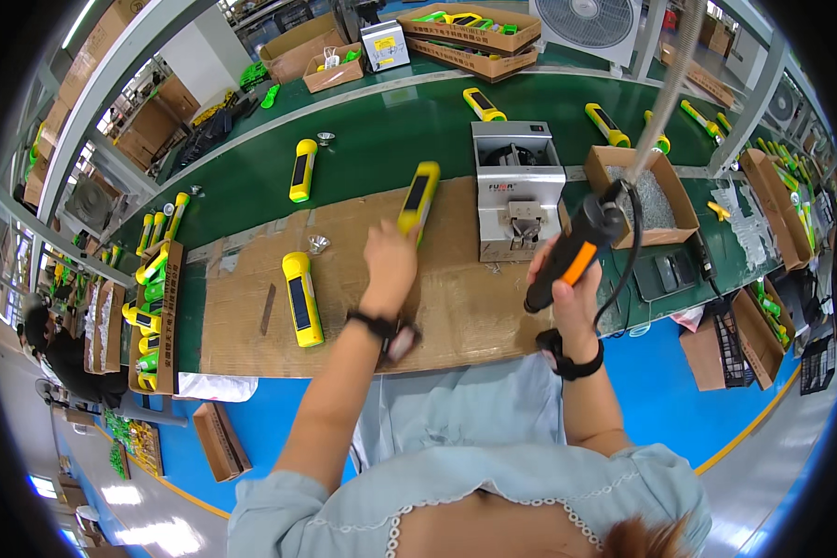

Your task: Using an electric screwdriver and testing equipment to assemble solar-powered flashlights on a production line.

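Evidently our left hand (390, 260) grasps the yellow torch (420, 197), upper centre, low enough to bare its panel (416, 194); right of centre, our right hand (577, 302) clasps the black screwdriver (572, 259), probably slung from the coil (671, 79).

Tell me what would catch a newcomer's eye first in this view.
Probably the black corded tool with its orange patch, held in the right hand at the right of the cardboard sheet. To the left, the left hand grips a blurred yellow flashlight above that sheet. Farther back, between the two hands, stands a boxy grey machine.
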`<state>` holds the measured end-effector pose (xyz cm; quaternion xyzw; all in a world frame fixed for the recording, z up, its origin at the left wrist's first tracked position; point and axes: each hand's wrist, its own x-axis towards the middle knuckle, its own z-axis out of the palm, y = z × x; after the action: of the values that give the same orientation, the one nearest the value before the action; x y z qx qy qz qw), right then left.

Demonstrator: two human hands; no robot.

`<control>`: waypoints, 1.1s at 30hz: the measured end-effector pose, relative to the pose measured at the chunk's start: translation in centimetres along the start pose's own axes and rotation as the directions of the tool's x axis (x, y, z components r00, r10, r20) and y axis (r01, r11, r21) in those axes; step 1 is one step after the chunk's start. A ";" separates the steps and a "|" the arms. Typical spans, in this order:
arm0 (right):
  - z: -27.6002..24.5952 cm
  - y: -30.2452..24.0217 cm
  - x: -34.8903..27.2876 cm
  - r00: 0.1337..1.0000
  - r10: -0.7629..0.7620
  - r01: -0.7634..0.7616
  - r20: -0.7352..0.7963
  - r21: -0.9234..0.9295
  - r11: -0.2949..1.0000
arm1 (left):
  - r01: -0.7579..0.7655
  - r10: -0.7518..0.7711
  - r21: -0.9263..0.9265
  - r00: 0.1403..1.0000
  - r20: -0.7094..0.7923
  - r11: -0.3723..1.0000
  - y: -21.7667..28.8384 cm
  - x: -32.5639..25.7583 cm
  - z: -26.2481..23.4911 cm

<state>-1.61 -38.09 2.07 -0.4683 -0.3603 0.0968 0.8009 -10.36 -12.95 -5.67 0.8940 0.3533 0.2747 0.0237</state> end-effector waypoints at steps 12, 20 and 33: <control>-1.8 -1.0 5.0 0.922 -0.323 0.319 -0.213 -0.054 0.946 | 0.244 -0.208 0.448 0.970 -0.130 0.860 -5.7 -3.7 -7.4; -0.7 -0.4 9.8 0.894 -0.430 0.440 -0.124 0.071 0.895 | 0.283 -0.200 -0.068 0.809 0.553 0.957 -6.5 -9.8 -13.9; 1.9 -0.5 8.3 0.984 -0.165 0.163 0.064 0.028 0.986 | -0.446 0.461 -0.182 0.886 0.053 0.877 5.0 -8.5 -7.0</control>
<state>3.02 -32.93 7.12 -0.4244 -0.4229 0.0503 0.7991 -15.91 -23.29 -2.62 0.9587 0.1085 0.2582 0.0491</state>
